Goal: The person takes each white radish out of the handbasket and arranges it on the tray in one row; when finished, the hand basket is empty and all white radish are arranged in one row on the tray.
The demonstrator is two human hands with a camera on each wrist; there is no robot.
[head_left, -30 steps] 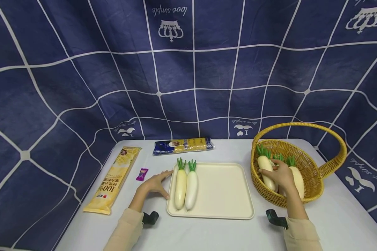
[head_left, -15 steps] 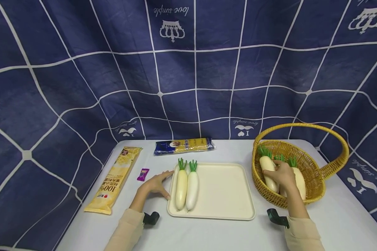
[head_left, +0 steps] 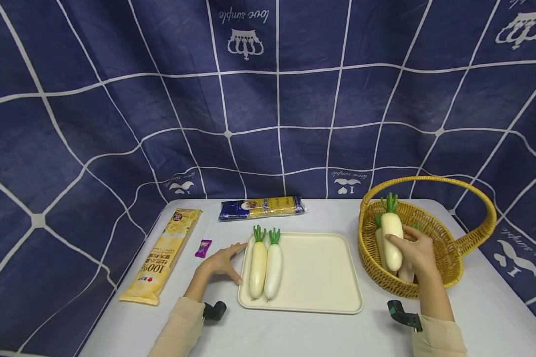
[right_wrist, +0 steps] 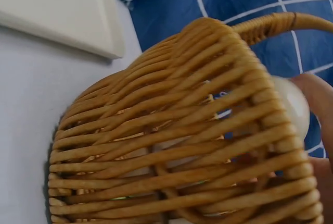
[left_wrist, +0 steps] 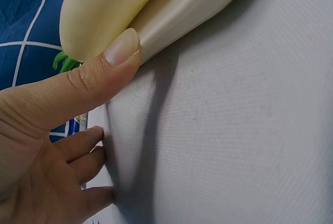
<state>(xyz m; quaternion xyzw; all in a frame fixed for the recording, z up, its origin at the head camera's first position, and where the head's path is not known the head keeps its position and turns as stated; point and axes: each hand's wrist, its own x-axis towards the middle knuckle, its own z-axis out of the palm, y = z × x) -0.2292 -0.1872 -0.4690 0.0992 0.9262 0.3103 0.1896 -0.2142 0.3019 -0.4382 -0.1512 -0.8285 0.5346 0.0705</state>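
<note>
Radish [head_left: 390, 224] raised | right grip [head_left: 417, 252]: holding it | left grip [head_left: 220, 261]: spread (touching tray [head_left: 317, 272])

Cream radish [head_left: 390, 225], white-gridded navy cloth [head_left: 305, 101]

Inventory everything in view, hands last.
Tabletop: 1, white, underneath
Curtain: 1, blue, behind
Tray: 1, cream, centre
Tray radishes: 2, yellowish and white, tray's left side
Wicker basket: 1, golden brown, right
Held radish: 1, cream, at basket
Basket radishes: at least 2, pale, partly hidden
Pasta packets: 2, yellow left, blue-yellow back
Candy: 1, purple, left of tray
Wrist mounts: 2, black, wrists
Sleeves: 2, beige, forearms
Left hand: 1, bare, tray's left edge
Right hand: 1, bare, gripping held radish
</note>
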